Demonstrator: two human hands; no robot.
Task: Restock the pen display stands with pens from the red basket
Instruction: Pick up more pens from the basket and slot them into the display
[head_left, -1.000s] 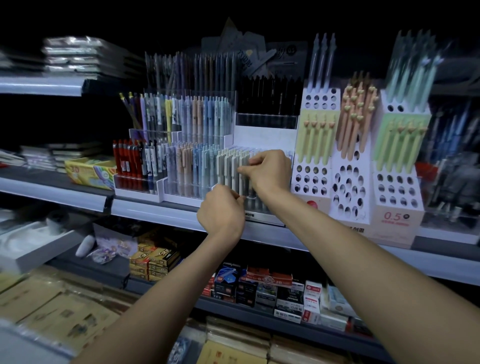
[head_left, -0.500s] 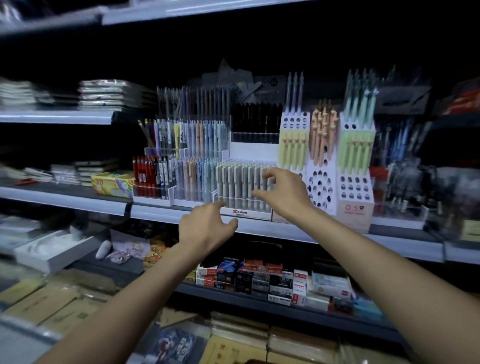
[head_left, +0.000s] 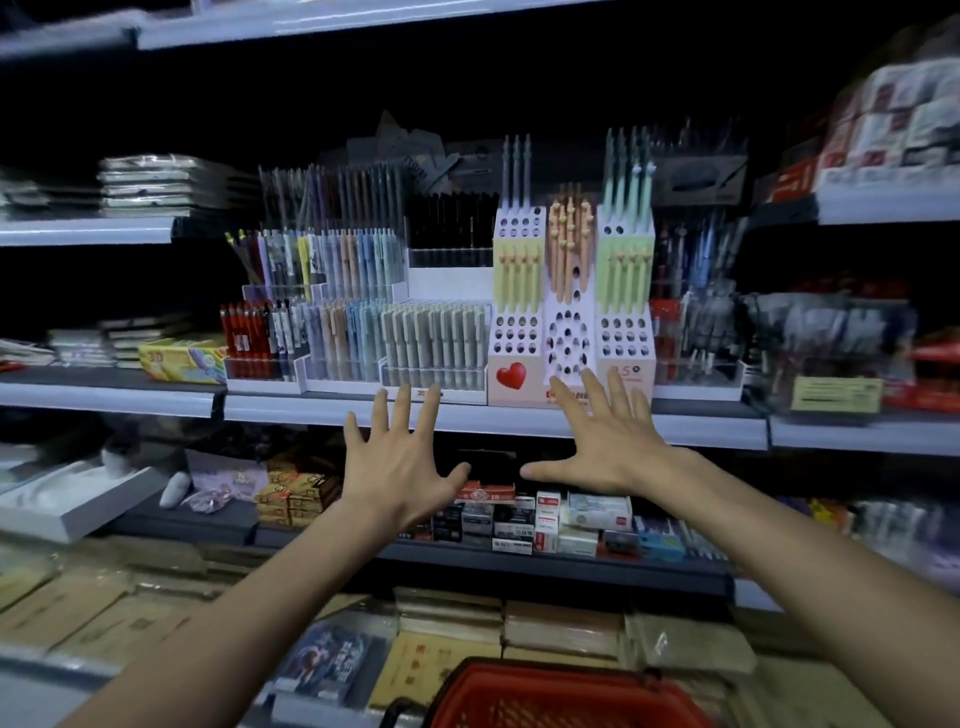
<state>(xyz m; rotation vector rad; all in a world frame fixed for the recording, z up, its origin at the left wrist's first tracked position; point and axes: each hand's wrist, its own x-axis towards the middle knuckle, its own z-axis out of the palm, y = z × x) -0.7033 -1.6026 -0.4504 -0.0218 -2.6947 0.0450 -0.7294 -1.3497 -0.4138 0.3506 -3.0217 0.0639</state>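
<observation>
Both hands, left hand (head_left: 397, 467) and right hand (head_left: 610, 447), hover empty with fingers spread wide before the shelf's front edge (head_left: 311, 410), below the clear tiered pen display stand (head_left: 436, 345); red plastic basket (head_left: 561, 699) beneath.

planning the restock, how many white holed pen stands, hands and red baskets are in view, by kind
white holed pen stands: 3
hands, left hand and right hand, both empty: 2
red basket: 1
total: 6
</observation>
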